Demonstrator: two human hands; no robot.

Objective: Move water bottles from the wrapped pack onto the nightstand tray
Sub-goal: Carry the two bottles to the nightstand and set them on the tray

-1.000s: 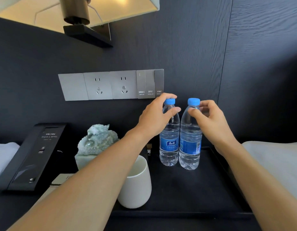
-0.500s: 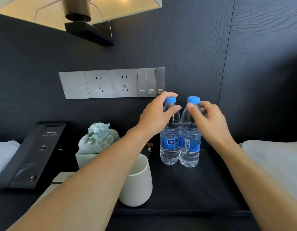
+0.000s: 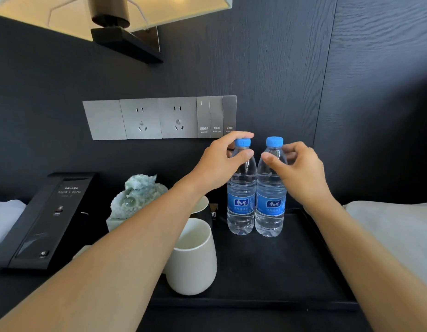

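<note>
Head view: two water bottles (image 3: 255, 200) are being steadied upright, touching, at the back of the black tray (image 3: 267, 271). The left bottle's neck is being pinched by the left hand (image 3: 219, 164), the right one's by the right hand (image 3: 301, 171). A jerky release risks toppling them; the white cup (image 3: 192, 257) is being crowded by the left forearm.

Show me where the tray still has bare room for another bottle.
Free: the tray in front of the two bottles, right of the near cup, and the strip right of the bottles. Crowded: the left side, with cups and the left forearm.
</note>
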